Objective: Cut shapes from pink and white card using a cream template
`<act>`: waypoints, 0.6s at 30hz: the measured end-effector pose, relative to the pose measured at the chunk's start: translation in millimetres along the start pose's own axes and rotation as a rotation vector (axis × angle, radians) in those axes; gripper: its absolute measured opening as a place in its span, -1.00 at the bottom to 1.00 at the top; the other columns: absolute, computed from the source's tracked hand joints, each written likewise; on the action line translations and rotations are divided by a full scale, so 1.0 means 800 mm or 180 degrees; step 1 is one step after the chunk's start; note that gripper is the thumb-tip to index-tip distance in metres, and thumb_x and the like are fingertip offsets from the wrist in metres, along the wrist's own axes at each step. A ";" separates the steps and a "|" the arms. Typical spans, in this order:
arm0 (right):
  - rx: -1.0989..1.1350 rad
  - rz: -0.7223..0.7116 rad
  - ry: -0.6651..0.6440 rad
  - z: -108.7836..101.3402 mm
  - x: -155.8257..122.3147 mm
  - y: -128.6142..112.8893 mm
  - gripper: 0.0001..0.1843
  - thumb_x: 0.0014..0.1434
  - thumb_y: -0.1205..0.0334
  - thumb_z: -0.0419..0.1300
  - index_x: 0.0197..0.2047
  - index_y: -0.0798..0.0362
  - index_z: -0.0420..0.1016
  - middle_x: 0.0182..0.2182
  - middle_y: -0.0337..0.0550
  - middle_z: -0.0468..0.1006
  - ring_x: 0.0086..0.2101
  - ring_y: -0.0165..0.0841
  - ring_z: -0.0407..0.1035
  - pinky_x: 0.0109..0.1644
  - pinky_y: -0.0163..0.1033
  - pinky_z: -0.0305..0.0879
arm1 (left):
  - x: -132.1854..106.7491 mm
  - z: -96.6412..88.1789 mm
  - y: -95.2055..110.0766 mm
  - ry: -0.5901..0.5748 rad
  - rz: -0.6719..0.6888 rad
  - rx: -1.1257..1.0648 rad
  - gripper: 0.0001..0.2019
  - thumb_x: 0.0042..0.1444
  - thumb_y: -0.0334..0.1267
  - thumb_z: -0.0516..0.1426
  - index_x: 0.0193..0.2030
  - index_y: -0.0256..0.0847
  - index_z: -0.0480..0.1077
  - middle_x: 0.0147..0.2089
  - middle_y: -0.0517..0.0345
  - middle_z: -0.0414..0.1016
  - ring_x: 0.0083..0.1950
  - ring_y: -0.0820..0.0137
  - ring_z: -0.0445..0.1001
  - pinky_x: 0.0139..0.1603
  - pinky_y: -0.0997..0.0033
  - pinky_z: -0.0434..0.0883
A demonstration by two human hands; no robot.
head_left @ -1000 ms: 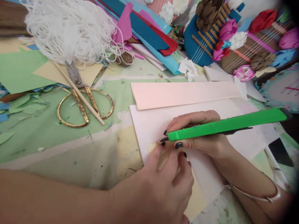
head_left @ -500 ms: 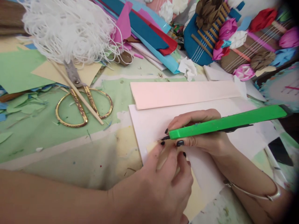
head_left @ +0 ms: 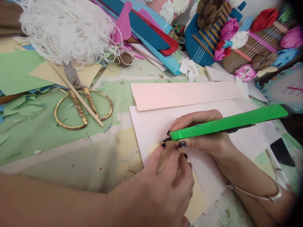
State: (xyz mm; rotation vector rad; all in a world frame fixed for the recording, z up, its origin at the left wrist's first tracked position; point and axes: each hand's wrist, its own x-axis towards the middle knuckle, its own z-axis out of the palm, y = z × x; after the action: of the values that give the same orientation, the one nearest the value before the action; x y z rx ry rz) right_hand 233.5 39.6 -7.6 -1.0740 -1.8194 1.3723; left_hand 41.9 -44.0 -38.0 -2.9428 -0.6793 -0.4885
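My right hand grips a green utility knife whose blade tip touches a small cream paper piece lying on a white sheet. My left hand comes in from the lower left, its fingers pressed down on the cream piece beside the blade tip. A pale pink strip lies along the white sheet's far edge.
Gold-handled scissors and a thin wooden stick lie to the left on the green mat. A bundle of white string, coloured paper sheets and a paper guitar with flowers crowd the back.
The view has drifted slightly; both hands and the knife stay in nearly the same place on the paper.
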 end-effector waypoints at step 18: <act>-0.0059 -0.0131 0.0040 -0.003 0.000 0.004 -0.79 -0.06 0.16 0.50 -0.31 -0.02 0.69 -0.37 -0.18 0.70 -0.33 -0.27 0.60 -0.29 -0.27 0.57 | 0.001 -0.002 -0.001 -0.0007 0.0032 0.0047 -0.51 0.41 -0.13 -0.17 0.20 -0.31 0.43 0.18 -0.13 0.45 0.20 -0.12 0.42 0.11 -0.11 0.45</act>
State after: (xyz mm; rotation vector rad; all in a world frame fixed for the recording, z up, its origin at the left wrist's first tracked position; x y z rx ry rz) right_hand 236.2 41.3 -9.7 -1.0467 -1.8385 1.3243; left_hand 41.6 -43.2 -36.5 -2.9319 -0.6649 -0.4774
